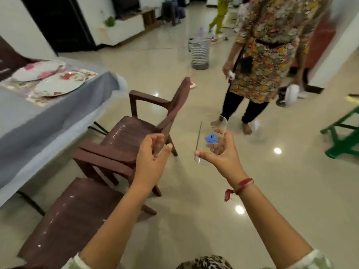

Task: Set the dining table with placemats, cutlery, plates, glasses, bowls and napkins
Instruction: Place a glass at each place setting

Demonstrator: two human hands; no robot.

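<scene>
My right hand (pixel 219 152) grips a clear drinking glass (pixel 211 133) with a blue sticker, held out over the floor and tilted away from me. My left hand (pixel 153 152) hovers beside it with fingers apart and curled, holding nothing. At the far left stands the dining table (pixel 38 123) under a grey cloth. On it lie two floral plates (pixel 58 85) on floral placemats (pixel 85 73), well left of both hands.
Two brown plastic chairs (pixel 136 133) stand between me and the table. A person in a patterned tunic (pixel 266 51) stands ahead on the right, another farther back. A striped basket (pixel 199 53) sits on the floor; a green stool (pixel 342 133) is at right.
</scene>
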